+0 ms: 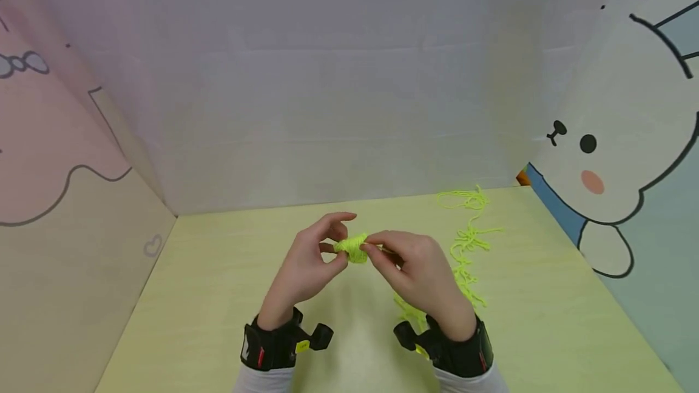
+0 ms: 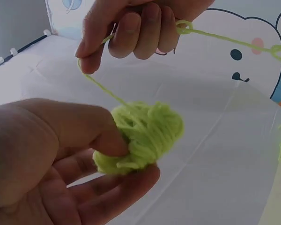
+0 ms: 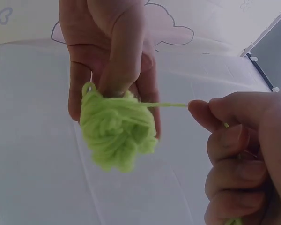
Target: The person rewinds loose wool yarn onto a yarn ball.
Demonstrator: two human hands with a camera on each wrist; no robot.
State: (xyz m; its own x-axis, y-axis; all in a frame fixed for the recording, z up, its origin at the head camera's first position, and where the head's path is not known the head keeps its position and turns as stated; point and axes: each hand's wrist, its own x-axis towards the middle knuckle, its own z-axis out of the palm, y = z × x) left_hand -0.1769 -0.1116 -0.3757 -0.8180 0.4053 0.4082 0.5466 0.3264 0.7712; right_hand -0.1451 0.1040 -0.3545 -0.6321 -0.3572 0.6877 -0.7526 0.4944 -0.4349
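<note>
A small ball of neon yellow-green yarn (image 1: 355,248) is pinched between the thumb and fingers of my left hand (image 1: 312,262), above the table. In the left wrist view the ball (image 2: 147,133) shows wound strands, with the thumb pressed on its near side. My right hand (image 1: 417,265) pinches the strand between thumb and index finger, close beside the ball. That strand (image 3: 166,104) runs taut from the ball to the right fingertips in the right wrist view. The other right fingers are curled, and the yarn passes through them and out behind the hand.
Loose, tangled yarn (image 1: 466,247) trails along the right part of the pale table (image 1: 218,296), from its back edge toward the right wrist. Fabric walls (image 1: 338,108) with cartoon prints enclose the back and sides. Each wrist wears a black camera strap (image 1: 270,344).
</note>
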